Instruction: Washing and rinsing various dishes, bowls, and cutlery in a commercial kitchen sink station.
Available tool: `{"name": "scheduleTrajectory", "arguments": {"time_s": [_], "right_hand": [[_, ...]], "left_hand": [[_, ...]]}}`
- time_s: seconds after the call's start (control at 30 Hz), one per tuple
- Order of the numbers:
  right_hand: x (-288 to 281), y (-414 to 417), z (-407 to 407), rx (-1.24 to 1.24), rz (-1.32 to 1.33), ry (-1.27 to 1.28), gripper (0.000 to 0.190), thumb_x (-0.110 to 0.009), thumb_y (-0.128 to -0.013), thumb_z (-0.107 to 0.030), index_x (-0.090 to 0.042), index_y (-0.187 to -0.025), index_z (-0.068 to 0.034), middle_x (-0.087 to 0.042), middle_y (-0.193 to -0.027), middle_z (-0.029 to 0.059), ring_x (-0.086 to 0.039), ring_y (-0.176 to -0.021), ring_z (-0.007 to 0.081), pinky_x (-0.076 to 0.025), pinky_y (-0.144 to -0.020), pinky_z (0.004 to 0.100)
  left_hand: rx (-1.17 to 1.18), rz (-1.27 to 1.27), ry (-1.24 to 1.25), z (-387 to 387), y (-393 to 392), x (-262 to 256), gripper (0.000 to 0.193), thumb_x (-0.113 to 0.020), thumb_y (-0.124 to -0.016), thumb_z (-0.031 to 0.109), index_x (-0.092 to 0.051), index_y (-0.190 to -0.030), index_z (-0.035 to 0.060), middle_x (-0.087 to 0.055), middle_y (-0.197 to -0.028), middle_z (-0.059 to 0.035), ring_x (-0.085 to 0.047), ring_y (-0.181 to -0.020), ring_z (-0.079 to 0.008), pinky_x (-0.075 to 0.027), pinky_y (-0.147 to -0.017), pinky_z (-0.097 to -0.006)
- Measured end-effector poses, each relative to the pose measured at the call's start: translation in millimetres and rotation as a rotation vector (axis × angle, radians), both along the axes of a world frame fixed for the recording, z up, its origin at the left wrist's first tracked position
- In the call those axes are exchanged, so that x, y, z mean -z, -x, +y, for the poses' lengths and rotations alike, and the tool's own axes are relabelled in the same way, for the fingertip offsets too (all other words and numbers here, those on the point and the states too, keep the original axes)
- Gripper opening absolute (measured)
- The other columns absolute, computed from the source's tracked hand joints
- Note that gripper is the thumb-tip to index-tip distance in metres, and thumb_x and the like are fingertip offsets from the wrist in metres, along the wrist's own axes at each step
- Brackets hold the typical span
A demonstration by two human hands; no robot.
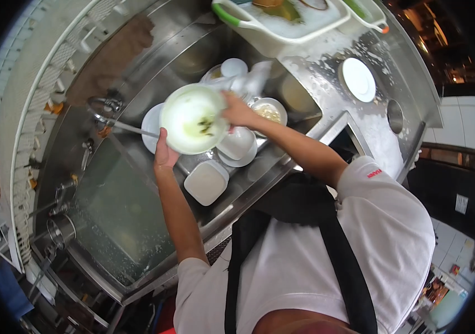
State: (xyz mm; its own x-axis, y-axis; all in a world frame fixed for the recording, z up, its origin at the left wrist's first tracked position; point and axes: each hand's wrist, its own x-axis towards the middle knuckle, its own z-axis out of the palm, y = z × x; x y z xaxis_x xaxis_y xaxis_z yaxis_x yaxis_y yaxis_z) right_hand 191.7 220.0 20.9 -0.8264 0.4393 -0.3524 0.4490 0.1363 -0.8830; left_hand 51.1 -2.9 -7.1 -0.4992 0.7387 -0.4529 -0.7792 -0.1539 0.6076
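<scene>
A pale round bowl (191,119) with dark green scraps inside is tilted above the sink's steel basin. My left hand (166,150) grips its lower left rim, thumb up. On the opposite rim is my right hand (238,110), blurred, with its fingers curled at the edge. Partly hidden behind the bowl sits a white plate (149,133). A square white dish (207,183) lies below it, beside another white dish (237,144) on a plate. Near my right wrist, a small bowl (271,112) holds pale food bits. Farther back is a small white dish (234,67).
To the left is a water-filled basin (116,208) with a faucet (108,110) at its back. A white tub (287,35) of suds stands on the wet steel counter (316,87). White saucers (358,80) lie near a round hole (395,117). A wire rack (41,92) runs along the left.
</scene>
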Motion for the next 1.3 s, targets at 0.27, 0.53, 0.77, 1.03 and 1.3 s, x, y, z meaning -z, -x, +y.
{"name": "scheduleTrajectory", "arguments": {"time_s": [0.27,0.53,0.77,1.03,1.3], "right_hand": [[-8.8,144.1,-56.1,-0.454,0.424,-0.834,0.046,-0.062,-0.077,-0.012,-0.049,-0.120,-0.003,-0.054,-0.111,0.0228,-0.055,-0.100,0.0395,-0.046,-0.088,0.0401],[14.7,166.5,-105.7,-1.232,0.421,-0.405,0.037,-0.057,-0.080,-0.019,-0.053,-0.114,-0.005,-0.050,-0.115,0.0201,-0.048,-0.109,0.0371,-0.040,-0.094,0.0426],[21.1,174.3,-69.3,-0.685,1.057,-0.906,0.021,-0.057,-0.080,-0.017,-0.059,-0.096,-0.004,-0.056,-0.104,0.0166,-0.053,-0.101,0.0319,-0.043,-0.089,0.0388],[88.8,95.6,-39.8,-0.338,0.184,-0.192,0.039,-0.057,-0.089,-0.026,-0.049,-0.123,-0.009,-0.059,-0.111,0.0134,-0.058,-0.102,0.0263,-0.045,-0.090,0.0366],[15.2,39.9,43.9,-0.057,0.118,0.752,0.046,-0.042,-0.093,-0.030,-0.036,-0.133,-0.008,-0.041,-0.131,0.0160,-0.052,-0.111,0.0263,-0.058,-0.070,0.0396]], "left_hand": [[-0.575,-0.023,-0.063,-51.2,39.2,1.8,0.055,-0.053,-0.088,0.035,-0.043,-0.129,0.0009,-0.052,-0.127,-0.0143,-0.051,-0.115,-0.0283,-0.037,-0.101,-0.0431],[-0.490,0.333,0.104,-36.2,60.0,0.6,0.045,-0.046,-0.092,0.029,-0.044,-0.129,0.0036,-0.055,-0.121,-0.0100,-0.052,-0.113,-0.0230,-0.038,-0.098,-0.0362],[-0.315,0.557,0.478,-23.9,72.9,-37.9,0.065,-0.061,-0.085,0.039,-0.043,-0.132,-0.0011,-0.051,-0.127,-0.0137,-0.046,-0.119,-0.0229,-0.033,-0.100,-0.0326],[-0.449,0.857,0.500,-1.1,63.8,-42.0,0.060,-0.062,-0.083,0.032,-0.044,-0.132,0.0015,-0.056,-0.121,-0.0135,-0.053,-0.110,-0.0224,-0.040,-0.094,-0.0327],[-0.481,0.234,-0.155,69.5,-2.4,8.7,0.051,-0.038,-0.096,0.032,-0.033,-0.136,0.0001,-0.045,-0.132,-0.0153,-0.046,-0.121,-0.0271,-0.037,-0.101,-0.0409]]}}
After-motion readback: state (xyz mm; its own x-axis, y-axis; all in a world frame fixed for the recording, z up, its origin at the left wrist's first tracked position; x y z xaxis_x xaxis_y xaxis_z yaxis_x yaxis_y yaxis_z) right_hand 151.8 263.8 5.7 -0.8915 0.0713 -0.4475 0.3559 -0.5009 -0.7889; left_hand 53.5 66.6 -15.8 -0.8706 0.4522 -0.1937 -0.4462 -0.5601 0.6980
